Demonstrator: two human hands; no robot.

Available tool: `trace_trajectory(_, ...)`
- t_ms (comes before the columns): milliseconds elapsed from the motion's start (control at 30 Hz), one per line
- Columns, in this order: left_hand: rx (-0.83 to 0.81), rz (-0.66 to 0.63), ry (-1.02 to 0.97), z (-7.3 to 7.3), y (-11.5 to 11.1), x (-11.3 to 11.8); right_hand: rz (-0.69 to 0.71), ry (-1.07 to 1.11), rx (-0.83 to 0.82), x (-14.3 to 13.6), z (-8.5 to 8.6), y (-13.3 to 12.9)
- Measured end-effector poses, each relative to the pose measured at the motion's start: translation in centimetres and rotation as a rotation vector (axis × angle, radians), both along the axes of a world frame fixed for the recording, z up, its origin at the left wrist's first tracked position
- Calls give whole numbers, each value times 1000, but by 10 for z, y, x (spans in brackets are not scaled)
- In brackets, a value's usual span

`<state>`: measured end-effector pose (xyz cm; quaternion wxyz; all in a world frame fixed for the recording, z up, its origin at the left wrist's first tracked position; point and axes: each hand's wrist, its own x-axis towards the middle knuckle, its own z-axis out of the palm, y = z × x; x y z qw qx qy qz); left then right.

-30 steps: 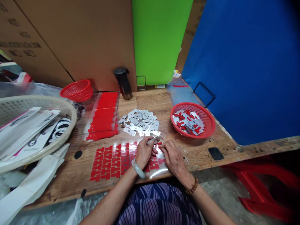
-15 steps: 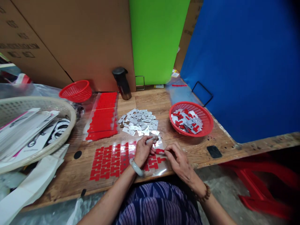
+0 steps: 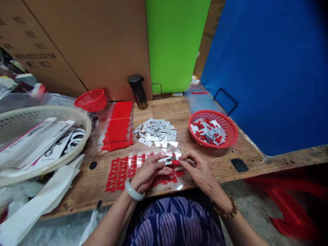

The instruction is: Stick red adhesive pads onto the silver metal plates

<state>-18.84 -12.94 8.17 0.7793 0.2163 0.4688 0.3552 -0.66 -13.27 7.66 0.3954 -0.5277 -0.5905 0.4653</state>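
Note:
My left hand [image 3: 149, 171] pinches a small silver rectangular plate [image 3: 164, 160] with a dark slot, held above a clear sheet. At the plate's right end, the thumb and fingertips of my right hand [image 3: 199, 168] are closed on a red sticker [image 3: 176, 162]. I cannot tell whether the sticker is stuck to the plate. Below my hands lies the clear sheet [image 3: 179, 187] with rows of red T-shaped stickers [image 3: 122, 176]. Just beyond it, a loose pile of silver plates [image 3: 159, 131] is heaped on the table.
A red basket [image 3: 232, 131] at the right holds plates with red pieces. Stacked red sticker sheets [image 3: 119, 124], a small red basket [image 3: 91, 100] and a black bottle [image 3: 138, 92] stand behind. A large white basket [image 3: 85, 136] fills the left; a blue panel [image 3: 266, 75] borders the right.
The plate has turned from edge-on to face up in my left hand. My right hand keeps its pinch on the red sticker, now against the plate's end. The view has shifted slightly.

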Motion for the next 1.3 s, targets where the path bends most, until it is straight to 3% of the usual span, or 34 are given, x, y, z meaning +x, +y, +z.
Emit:
trace_trajectory(300,-16,-18,0,9,-16,-9,84,-42,32,-17,2,-5)
trace_trajectory(1300,-23,-48,22,9,-15,-3,99,-140,113,-17,0,-13)
